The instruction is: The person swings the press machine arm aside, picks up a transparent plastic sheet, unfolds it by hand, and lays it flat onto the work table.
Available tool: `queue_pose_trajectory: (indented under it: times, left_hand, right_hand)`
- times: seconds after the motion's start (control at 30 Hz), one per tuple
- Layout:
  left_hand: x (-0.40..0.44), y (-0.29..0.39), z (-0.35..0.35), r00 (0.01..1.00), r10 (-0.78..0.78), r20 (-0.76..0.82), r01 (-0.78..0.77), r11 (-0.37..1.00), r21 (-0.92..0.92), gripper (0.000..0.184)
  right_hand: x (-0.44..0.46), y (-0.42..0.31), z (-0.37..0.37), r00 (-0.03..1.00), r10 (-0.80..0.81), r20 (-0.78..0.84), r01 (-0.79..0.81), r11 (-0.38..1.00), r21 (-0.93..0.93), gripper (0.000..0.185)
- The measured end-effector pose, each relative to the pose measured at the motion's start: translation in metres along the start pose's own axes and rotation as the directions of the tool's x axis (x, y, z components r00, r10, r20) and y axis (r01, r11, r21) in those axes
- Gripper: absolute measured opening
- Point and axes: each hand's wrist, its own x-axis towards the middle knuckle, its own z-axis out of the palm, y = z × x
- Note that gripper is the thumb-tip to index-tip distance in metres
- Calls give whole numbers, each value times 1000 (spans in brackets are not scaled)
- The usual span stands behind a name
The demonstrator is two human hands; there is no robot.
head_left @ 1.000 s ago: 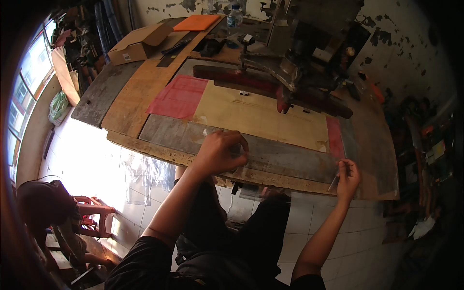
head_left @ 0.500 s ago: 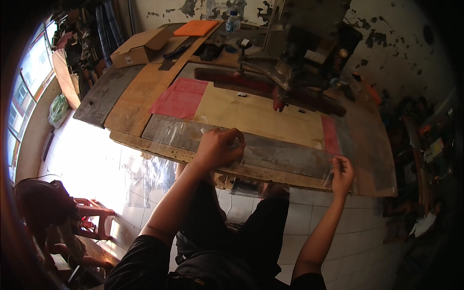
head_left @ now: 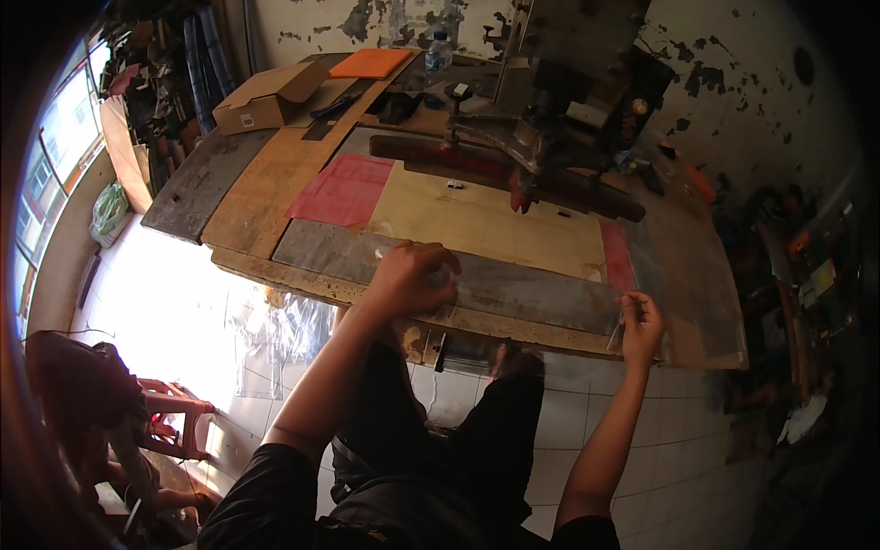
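Note:
My left hand (head_left: 412, 280) is at the front edge of the worktable, its fingers curled in a pinch on clear plastic sheeting. The thumb and fingers of my right hand (head_left: 642, 321) pinch the sheeting near the table's right front. The clear plastic sheet (head_left: 701, 335) spreads past my right hand and is hard to see elsewhere. Beyond my hands lies a yellow sheet (head_left: 486, 220), with a red piece (head_left: 344, 190) at its left end and a narrow red piece (head_left: 617, 255) at its right. A dark metal press bar (head_left: 431, 154) hangs above the yellow sheet.
A cardboard box (head_left: 261, 99), an orange folder (head_left: 371, 63) and a plastic bottle (head_left: 439, 52) are at the back of the table (head_left: 243, 197). At lower left, another person (head_left: 82, 385) is beside a red stool (head_left: 188, 417). More clear plastic (head_left: 280, 335) hangs over the front edge.
The view has shifted slightly. Both hands keep their pinched shape and appear a little further left, and the plastic between them has shifted slightly.

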Motion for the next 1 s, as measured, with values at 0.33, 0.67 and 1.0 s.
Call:
queue_pose_trajectory:
  times: [0.33, 0.67, 1.0]
  left_hand:
    - [-30, 79, -59, 923, -322, 211, 296, 944, 147, 27]
    - [-119, 64, -14, 620, 374, 690, 737, 22, -675, 82]
    - [-133, 112, 39, 247, 668, 702, 957, -53, -286, 88]
  right_hand:
    - [-8, 3, -5, 982, -96, -165, 94, 995, -18, 10]
    - [-32, -157, -22, 403, -854, -329, 680, 520, -518, 11]
    - [-7, -188, -22, 224, -974, -22, 835, 204, -512, 14]
